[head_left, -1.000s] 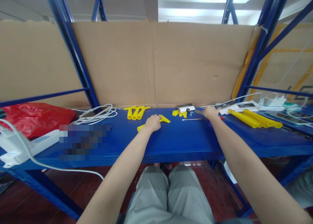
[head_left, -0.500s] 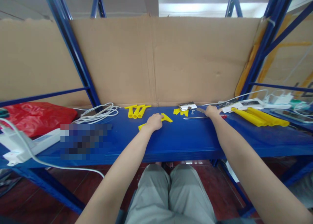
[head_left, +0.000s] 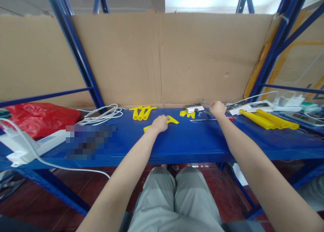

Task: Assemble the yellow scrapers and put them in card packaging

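Note:
My left hand (head_left: pixel 160 124) is closed around a yellow T-shaped plastic handle (head_left: pixel 173 120) lying on the blue table; its tube end pokes out on the left. My right hand (head_left: pixel 217 109) is raised a little above the tabletop, its fingers pinched on a thin greyish strip (head_left: pixel 204 102) that is blurred. Below that hand lies a long screwdriver (head_left: pixel 231 118) with a red grip. Left of it are small yellow plastic pieces (head_left: pixel 187 114), a black-and-white card packet (head_left: pixel 194 108) and some tiny metal parts (head_left: pixel 199 113).
Three yellow T-shaped handles (head_left: pixel 143 113) stand at the back left. Several yellow tubes (head_left: pixel 268 119) lie at the right near printed cards (head_left: pixel 239 107). On the left are a white cable coil (head_left: pixel 103 114), a red bag (head_left: pixel 43 119) and a power strip (head_left: pixel 50 141). Cardboard (head_left: pixel 126 56) closes the back.
My right hand has lifted off the table beside the screwdriver and now holds up a thin strip. My left hand keeps its grip on the yellow handle.

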A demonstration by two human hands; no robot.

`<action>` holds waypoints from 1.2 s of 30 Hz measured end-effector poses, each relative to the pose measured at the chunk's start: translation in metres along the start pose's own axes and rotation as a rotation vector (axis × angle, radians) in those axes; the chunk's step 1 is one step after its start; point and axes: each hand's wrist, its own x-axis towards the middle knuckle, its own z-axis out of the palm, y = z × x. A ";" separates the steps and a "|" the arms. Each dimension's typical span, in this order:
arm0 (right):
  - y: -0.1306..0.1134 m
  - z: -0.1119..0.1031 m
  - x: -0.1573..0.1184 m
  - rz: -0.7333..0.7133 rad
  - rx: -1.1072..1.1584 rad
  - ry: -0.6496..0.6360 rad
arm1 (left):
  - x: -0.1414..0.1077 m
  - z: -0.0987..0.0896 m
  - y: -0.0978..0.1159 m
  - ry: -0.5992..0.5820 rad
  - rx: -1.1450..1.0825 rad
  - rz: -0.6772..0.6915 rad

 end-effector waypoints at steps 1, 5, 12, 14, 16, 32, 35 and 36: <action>-0.009 -0.004 -0.003 -0.020 0.087 0.024 | 0.000 0.000 0.000 0.008 -0.010 -0.003; -0.054 -0.012 -0.016 -0.081 0.385 0.052 | 0.000 -0.001 0.001 0.004 -0.025 -0.001; -0.092 0.012 -0.061 -0.086 0.685 -0.331 | -0.002 -0.004 0.003 0.001 -0.030 -0.002; -0.087 0.016 -0.074 -0.111 0.680 -0.525 | -0.002 -0.004 0.004 0.007 -0.035 -0.006; -0.082 0.015 -0.082 -0.116 0.715 -0.671 | -0.002 -0.004 0.005 0.013 -0.046 -0.016; -0.081 0.015 -0.090 -0.192 0.704 -0.793 | -0.004 -0.008 0.013 0.096 -0.130 -0.025; -0.080 0.020 -0.087 -0.189 0.652 -0.736 | -0.004 -0.009 0.014 0.092 -0.139 -0.016; -0.080 0.020 -0.087 -0.190 0.642 -0.725 | -0.004 -0.009 0.015 0.090 -0.141 -0.013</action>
